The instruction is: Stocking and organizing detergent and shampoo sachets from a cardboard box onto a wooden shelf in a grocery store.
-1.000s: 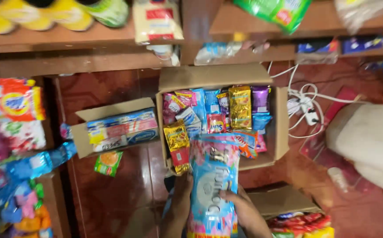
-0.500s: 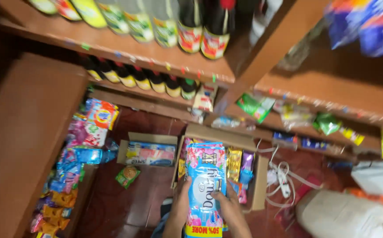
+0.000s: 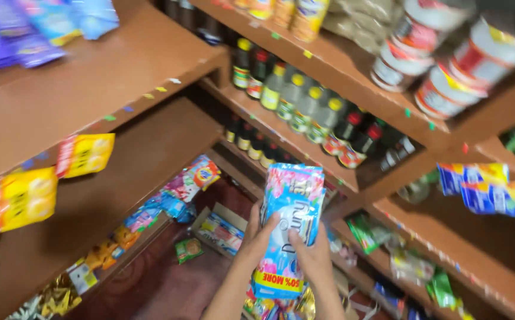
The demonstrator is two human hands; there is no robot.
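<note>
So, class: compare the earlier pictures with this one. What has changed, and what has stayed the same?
The blue and pink sachet pack has been lifted from above the open box on the floor up to the level of the bottle shelves. The view has tilted upward. The left hand and right hand keep their grip on it.

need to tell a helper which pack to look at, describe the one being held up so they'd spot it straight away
Start at the brown wooden shelves, with the row of dark bottles at centre. Just below it, the left hand and right hand hold up a strip of sachets. It is light blue with pink flowers and a yellow band at the bottom, unlike the yellow packets hanging at the left.
</note>
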